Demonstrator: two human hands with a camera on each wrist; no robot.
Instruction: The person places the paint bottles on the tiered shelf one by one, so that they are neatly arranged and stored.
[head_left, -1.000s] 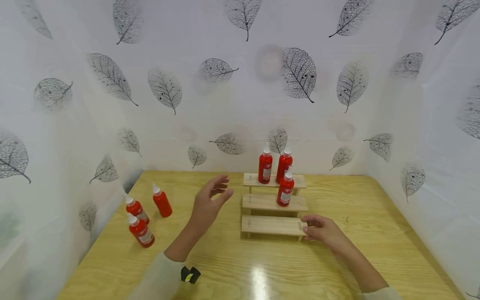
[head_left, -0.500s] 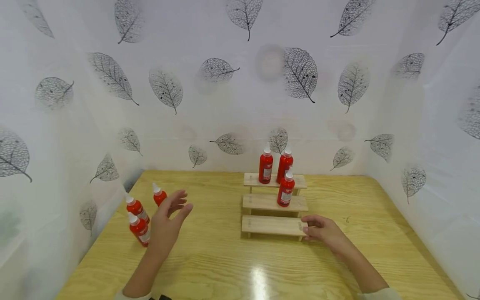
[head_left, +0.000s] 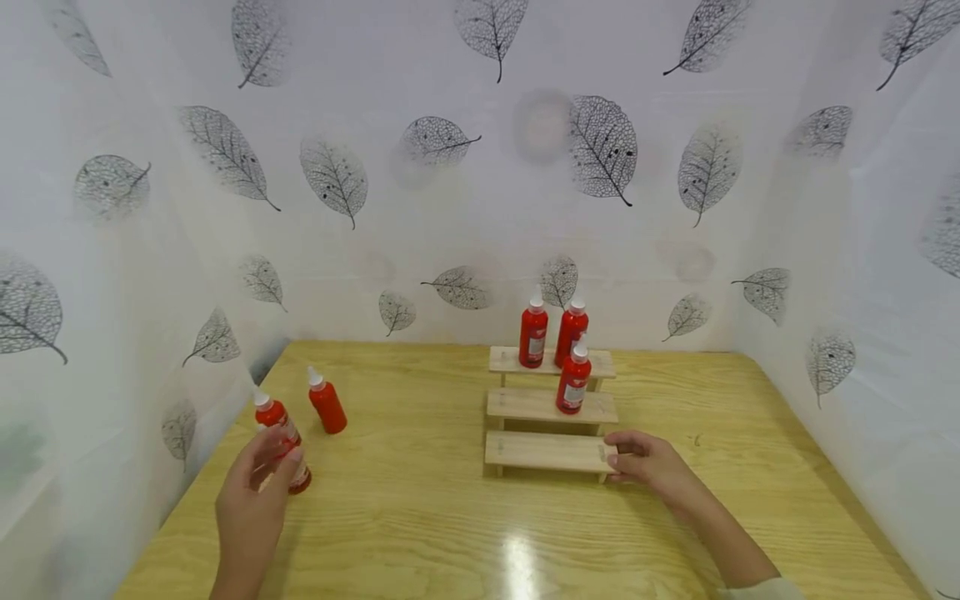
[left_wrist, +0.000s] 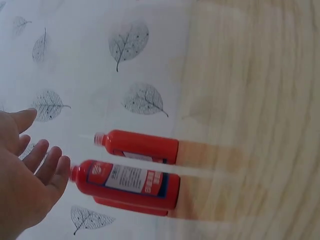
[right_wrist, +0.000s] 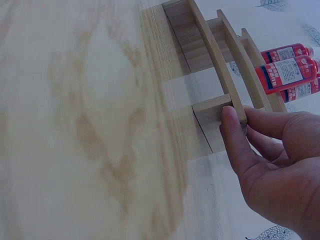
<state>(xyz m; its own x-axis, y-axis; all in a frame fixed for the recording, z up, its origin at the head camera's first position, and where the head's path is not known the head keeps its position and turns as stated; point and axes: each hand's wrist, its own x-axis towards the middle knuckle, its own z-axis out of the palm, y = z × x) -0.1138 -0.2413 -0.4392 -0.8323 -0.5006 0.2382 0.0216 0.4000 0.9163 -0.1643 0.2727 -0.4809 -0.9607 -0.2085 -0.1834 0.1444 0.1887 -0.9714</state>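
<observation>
My left hand (head_left: 251, 500) is at the nearest red squeeze bottle (head_left: 301, 477), partly hiding it. In the left wrist view, the parted, slightly bent fingers of that hand (left_wrist: 30, 175) lie beside the nozzle end of a labelled bottle (left_wrist: 127, 182), not wrapped round it. On the right, my right hand (head_left: 660, 471) pinches the right end of the lowest step of a three-step wooden rack (head_left: 551, 450). The right wrist view shows thumb and fingers (right_wrist: 232, 125) on that step's corner. Two red bottles (head_left: 533, 336) stand on the top step, one bottle (head_left: 573, 385) on the middle.
Two more red bottles with white nozzles, one (head_left: 272, 412) just behind the nearest and another (head_left: 327, 404) farther right, stand on the left of the wooden table (head_left: 420, 508). White leaf-printed sheeting (head_left: 465, 217) encloses the back and sides.
My left hand has swung left and toward me, from beside the rack to the nearest bottle on the left. The right hand stays on the rack; the bottles stand where they were.
</observation>
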